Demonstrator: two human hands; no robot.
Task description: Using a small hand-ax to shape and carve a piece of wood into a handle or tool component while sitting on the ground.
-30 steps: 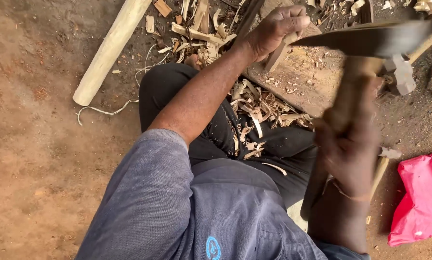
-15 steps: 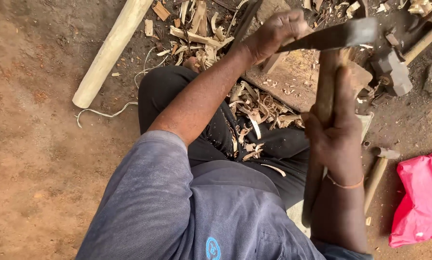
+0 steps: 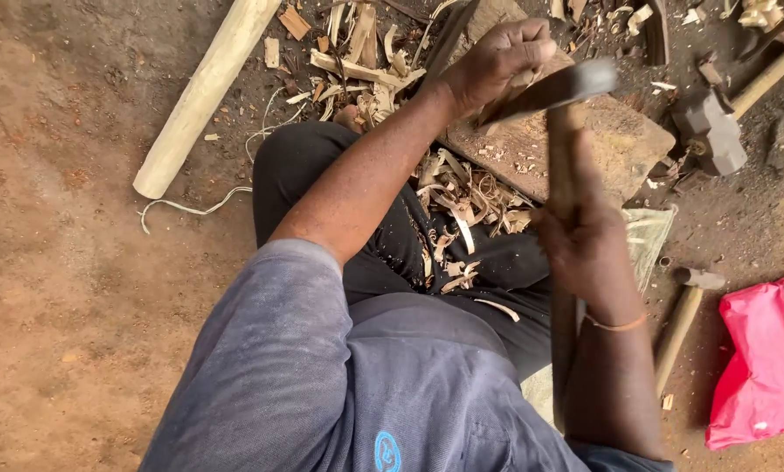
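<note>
Wood handle [image 3: 565, 175] gripped upright by right hand [image 3: 588, 253]; left hand [image 3: 497, 65] clasps metal blade [image 3: 553, 87] atop it. Keep handle braced on block [image 3: 601, 144], strokes shallow, fingers clear.

We sit on the ground with wood shavings [image 3: 462, 205] on our lap and a wooden block [image 3: 584, 149] before us. A pole [image 3: 204, 92] lies to the left; a sledgehammer [image 3: 715, 127], a small hammer [image 3: 684, 319] and a bag [image 3: 763, 363] lie to the right.
</note>
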